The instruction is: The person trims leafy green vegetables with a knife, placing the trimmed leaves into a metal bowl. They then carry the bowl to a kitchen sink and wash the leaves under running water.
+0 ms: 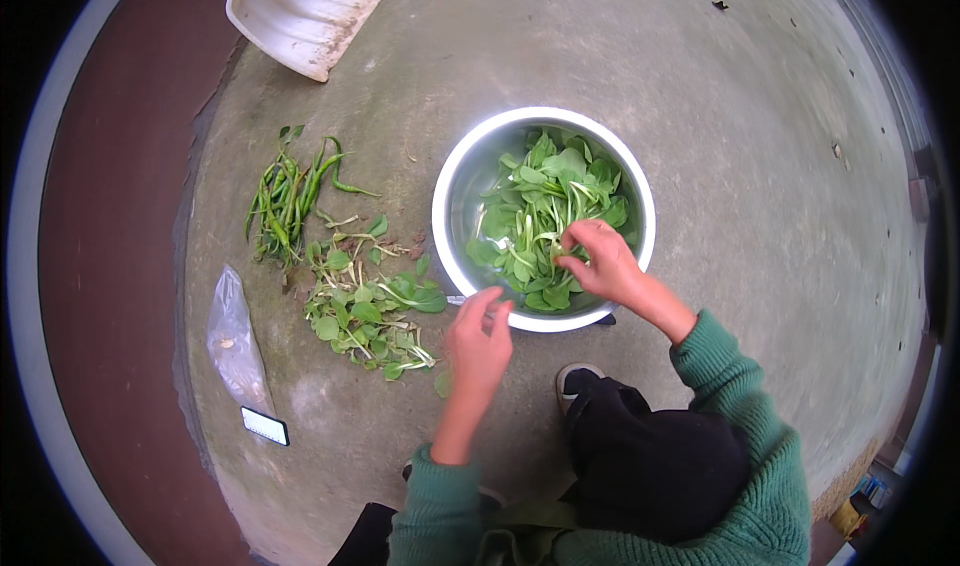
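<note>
A round stainless steel basin [444,225] stands on the concrete floor, with loose leafy greens [536,206] inside, their pale stems crossing in the middle. My right hand [600,258] is over the basin's near right side, thumb and forefinger pinched on a pale green stem [557,250] of the greens. Just outside the near left rim, my left hand [480,337] is raised, slightly blurred, its fingers a little apart with nothing visible in them. Left of that hand lies a loose heap of leaves and trimmed stems [367,315] on the floor.
Long green chili peppers [285,198] lie beyond the leaf heap. A clear plastic bag [234,341] and a phone [265,426] with a lit screen lie at left. A white plastic dustpan [304,18] rests at the far left. My shoe [577,381] is close to the basin.
</note>
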### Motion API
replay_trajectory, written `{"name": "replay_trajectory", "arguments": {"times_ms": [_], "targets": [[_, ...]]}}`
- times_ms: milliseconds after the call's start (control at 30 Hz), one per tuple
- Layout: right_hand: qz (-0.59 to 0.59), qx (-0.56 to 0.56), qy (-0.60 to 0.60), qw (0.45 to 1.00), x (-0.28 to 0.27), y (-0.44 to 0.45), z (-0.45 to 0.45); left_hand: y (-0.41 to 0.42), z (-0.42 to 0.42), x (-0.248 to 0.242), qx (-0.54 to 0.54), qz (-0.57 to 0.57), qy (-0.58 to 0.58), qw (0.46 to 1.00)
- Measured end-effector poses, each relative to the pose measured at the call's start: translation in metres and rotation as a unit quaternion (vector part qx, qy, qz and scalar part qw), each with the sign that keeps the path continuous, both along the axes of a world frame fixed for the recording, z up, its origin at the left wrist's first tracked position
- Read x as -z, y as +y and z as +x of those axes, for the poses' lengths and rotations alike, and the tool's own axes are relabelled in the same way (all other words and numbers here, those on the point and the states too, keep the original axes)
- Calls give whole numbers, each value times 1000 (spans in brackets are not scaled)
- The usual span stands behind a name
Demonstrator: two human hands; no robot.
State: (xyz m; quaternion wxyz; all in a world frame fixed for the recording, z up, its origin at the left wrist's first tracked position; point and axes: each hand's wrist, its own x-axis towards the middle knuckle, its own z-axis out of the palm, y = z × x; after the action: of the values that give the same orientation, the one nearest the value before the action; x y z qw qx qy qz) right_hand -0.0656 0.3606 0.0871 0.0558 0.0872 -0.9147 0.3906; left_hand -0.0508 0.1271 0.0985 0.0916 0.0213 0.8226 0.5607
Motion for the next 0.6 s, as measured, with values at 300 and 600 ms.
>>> {"name": "replay_trajectory", "arguments": {"times_ms": [300, 600], "targets": [[-37, 5, -92, 995, -1, -31, 19, 28, -6, 25, 7, 170, -148, 974], [69, -30, 8, 997, -3, -18, 14, 24, -14, 16, 123, -43, 47, 990]]}}
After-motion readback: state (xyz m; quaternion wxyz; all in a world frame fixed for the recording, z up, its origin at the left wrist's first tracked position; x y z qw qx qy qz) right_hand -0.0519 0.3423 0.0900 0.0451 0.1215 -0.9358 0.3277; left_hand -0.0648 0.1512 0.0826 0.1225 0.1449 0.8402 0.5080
